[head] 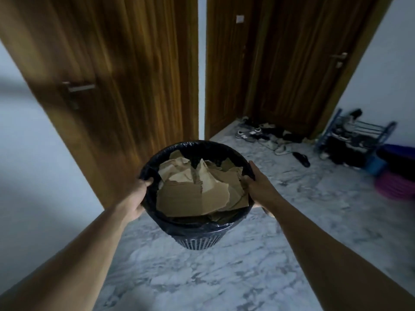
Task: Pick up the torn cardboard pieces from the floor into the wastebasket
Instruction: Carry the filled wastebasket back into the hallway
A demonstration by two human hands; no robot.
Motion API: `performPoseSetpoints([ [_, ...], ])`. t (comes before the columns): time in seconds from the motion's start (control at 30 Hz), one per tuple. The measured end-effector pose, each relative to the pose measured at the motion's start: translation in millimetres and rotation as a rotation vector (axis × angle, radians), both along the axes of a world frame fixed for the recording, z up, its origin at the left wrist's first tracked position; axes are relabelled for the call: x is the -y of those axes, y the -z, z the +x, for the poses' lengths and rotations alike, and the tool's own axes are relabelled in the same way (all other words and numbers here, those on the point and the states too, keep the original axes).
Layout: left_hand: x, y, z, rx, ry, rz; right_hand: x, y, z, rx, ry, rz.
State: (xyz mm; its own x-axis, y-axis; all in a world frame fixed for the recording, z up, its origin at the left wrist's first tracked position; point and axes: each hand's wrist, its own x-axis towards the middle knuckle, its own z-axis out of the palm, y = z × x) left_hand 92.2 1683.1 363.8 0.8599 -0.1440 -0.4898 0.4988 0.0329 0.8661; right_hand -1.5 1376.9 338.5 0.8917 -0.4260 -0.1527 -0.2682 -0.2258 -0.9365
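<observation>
A dark slotted wastebasket point(197, 241) lined with a black plastic bag hangs above the marble floor, held between both hands. Several torn brown cardboard pieces point(197, 194) fill it almost to the rim. My left hand point(138, 198) grips the left rim, thumb hooked over the bag's edge. My right hand point(254, 182) grips the right rim, fingers curled over it. I see no cardboard pieces on the visible floor.
Two brown wooden doors point(112, 75) stand ahead with a narrow white wall strip between them. Several shoes point(267, 136) lie scattered by the right door. A blue shoe rack point(357, 135) and purple items point(395, 185) stand along the right wall.
</observation>
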Motion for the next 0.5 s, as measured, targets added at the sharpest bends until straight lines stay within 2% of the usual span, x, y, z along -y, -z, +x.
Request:
performPoseSetpoints([
  [0.27, 177, 13, 94, -0.024, 0.255, -0.019, 147, 8, 15, -0.011, 0.258, 0.033],
  [0.4, 262, 10, 137, 0.108, 0.354, -0.021, 202, 7, 25, -0.031, 0.393, 0.019],
  [0.5, 324, 10, 171, 0.131, 0.447, -0.027, 240, 8, 36, -0.031, 0.492, 0.016],
])
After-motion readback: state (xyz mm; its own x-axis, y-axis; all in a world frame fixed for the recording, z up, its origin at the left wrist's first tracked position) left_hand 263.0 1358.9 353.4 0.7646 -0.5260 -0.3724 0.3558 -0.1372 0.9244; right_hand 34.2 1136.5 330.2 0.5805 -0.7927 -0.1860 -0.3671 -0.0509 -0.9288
